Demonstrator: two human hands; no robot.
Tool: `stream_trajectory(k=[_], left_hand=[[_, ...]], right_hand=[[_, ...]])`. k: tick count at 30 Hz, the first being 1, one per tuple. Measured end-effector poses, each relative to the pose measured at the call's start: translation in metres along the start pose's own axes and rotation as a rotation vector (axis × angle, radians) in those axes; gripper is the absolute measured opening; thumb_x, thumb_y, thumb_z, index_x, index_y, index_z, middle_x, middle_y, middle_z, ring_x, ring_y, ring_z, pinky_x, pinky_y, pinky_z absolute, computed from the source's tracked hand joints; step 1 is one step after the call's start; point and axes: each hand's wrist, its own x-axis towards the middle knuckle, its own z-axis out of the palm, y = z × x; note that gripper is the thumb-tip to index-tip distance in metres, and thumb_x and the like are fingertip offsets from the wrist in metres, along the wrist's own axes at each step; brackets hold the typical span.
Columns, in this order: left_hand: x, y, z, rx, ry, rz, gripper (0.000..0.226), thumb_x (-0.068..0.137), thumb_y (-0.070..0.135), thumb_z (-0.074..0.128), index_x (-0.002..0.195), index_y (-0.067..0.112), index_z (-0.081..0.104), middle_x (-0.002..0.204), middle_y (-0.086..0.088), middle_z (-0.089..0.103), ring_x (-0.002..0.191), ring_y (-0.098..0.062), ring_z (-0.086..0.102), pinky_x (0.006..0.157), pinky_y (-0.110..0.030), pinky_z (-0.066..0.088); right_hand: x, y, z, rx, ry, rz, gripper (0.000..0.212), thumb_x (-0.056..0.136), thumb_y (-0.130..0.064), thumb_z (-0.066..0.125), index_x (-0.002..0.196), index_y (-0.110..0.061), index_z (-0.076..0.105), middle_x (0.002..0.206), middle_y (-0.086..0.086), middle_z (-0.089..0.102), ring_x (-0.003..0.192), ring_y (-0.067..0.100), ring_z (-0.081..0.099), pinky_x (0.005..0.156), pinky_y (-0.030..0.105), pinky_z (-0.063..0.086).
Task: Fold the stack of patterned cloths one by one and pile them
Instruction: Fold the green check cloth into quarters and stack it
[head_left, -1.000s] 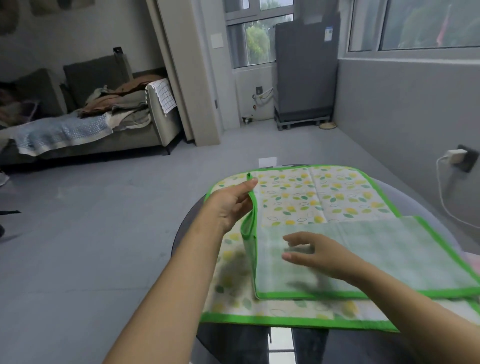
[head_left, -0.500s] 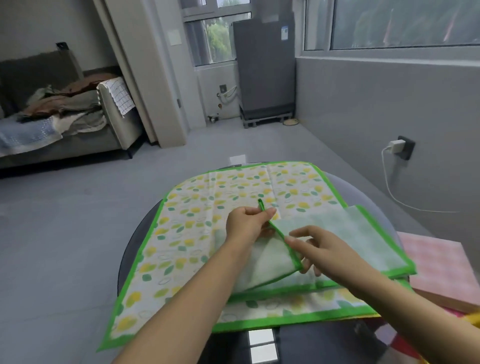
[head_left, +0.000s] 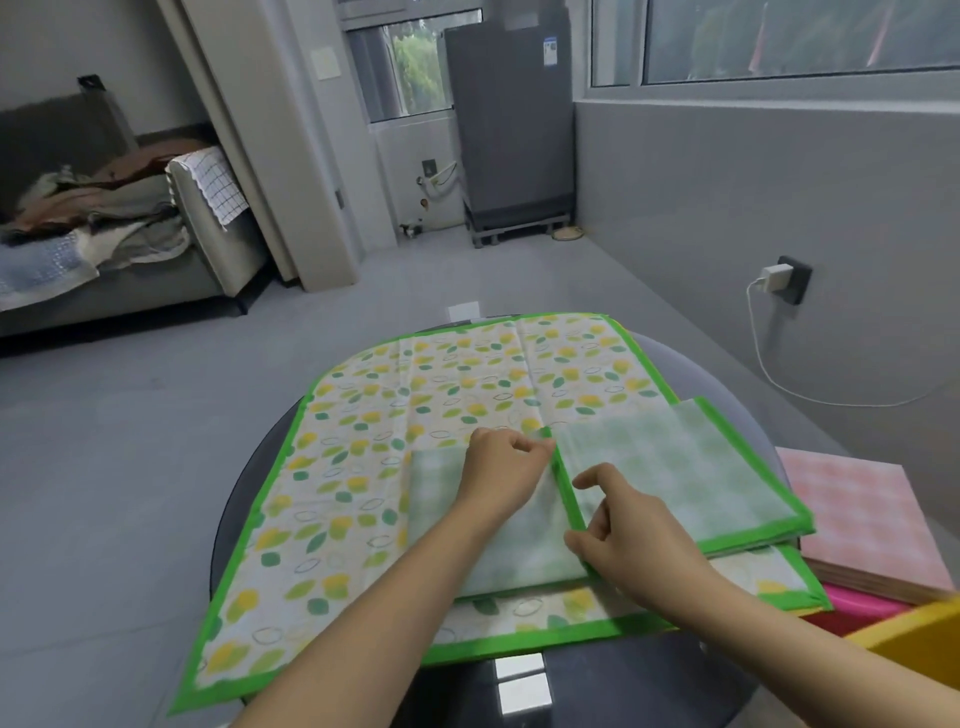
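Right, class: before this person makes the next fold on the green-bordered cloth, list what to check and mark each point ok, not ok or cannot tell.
1. Left hand pinches the folded cloth's far corner: ok.
2. Right hand pinches its green edge nearer the person: ok.
3. Folded edges line up: cannot tell.
4. Spread leaf-print cloth lies flat underneath: ok.
5. Round table holds the whole cloth: not ok, it overhangs on the left.

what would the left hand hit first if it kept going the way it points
Probably the folded cloth: the left hand pinches its green edge and points right, across the flap. Depth is unclear, so it may slide over the top rather than push in.
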Motion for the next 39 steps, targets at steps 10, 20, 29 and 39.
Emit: stream_trajectory(k=[10,20,29,39], left_hand=[[-0.001,-0.007,-0.020,0.405,-0.028,0.100,0.026,0.079,0.044,0.066,0.102,0.032,0.062,0.122,0.005,0.050,0.122,-0.016,0.043,0.103,-0.035,0.022],[-0.026,-0.007,-0.025,0.464,-0.155,0.033,0.043,0.070,0.053,0.072,0.100,0.030,0.053,0.113,0.004,0.038,0.114,-0.019,0.043,0.101,-0.035,0.036],[-0.038,-0.021,0.008,0.583,-0.184,0.297,0.059,0.100,0.040,0.032,0.152,0.024,0.010,0.160,0.006,-0.008,0.146,-0.011,-0.012,0.117,-0.034,-0.009],[-0.042,-0.031,0.011,0.723,-0.161,0.302,0.059,0.101,0.041,0.016,0.151,0.022,-0.009,0.158,0.005,-0.019,0.143,-0.008,-0.021,0.117,-0.034,-0.015]], right_hand=[[0.008,0.016,-0.012,-0.199,0.060,0.028,0.044,0.083,-0.024,0.056,0.123,-0.028,0.037,0.087,-0.002,0.062,0.086,0.021,0.058,0.070,0.033,0.044],[0.050,0.047,-0.028,-0.298,0.274,-0.073,0.027,0.084,-0.007,0.061,0.105,-0.024,0.066,0.091,-0.003,0.065,0.101,0.025,0.052,0.083,0.032,0.032],[0.024,0.036,0.002,-0.504,0.092,-0.226,0.064,0.090,-0.050,0.018,0.140,-0.017,0.041,0.150,0.002,0.034,0.140,0.021,0.028,0.114,0.030,0.017],[0.016,0.056,-0.007,-0.607,-0.024,-0.134,0.112,0.053,-0.071,-0.039,0.149,-0.022,-0.006,0.154,-0.010,-0.015,0.129,-0.004,-0.022,0.111,0.022,-0.016]])
